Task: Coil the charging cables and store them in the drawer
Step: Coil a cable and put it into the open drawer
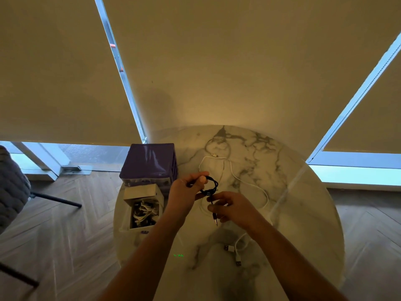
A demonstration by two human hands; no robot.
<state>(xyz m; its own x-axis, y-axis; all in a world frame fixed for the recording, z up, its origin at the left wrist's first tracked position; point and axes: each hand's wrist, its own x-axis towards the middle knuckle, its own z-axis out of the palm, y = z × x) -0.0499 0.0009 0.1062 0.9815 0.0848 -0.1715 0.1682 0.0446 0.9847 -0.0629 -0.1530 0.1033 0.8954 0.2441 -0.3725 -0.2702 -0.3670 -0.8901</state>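
Note:
A thin black cable [211, 187] is wound into a small loop above the round marble table [293, 213]. My left hand [186, 190] grips the loop between thumb and fingers. My right hand [232, 207] pinches the cable's loose end, whose plug hangs down below the fingers. A white charging cable [249, 181] lies uncoiled on the table behind and to the right of my hands, and its USB plugs [232, 249] rest near my right forearm. The pulled-out white drawer [144, 208] on the left holds several coiled cables.
A purple drawer unit [149, 164] stands at the table's left edge behind the open drawer. A grey chair [13, 187] is on the wooden floor at far left. Roller blinds [217, 61] cover the windows behind the table.

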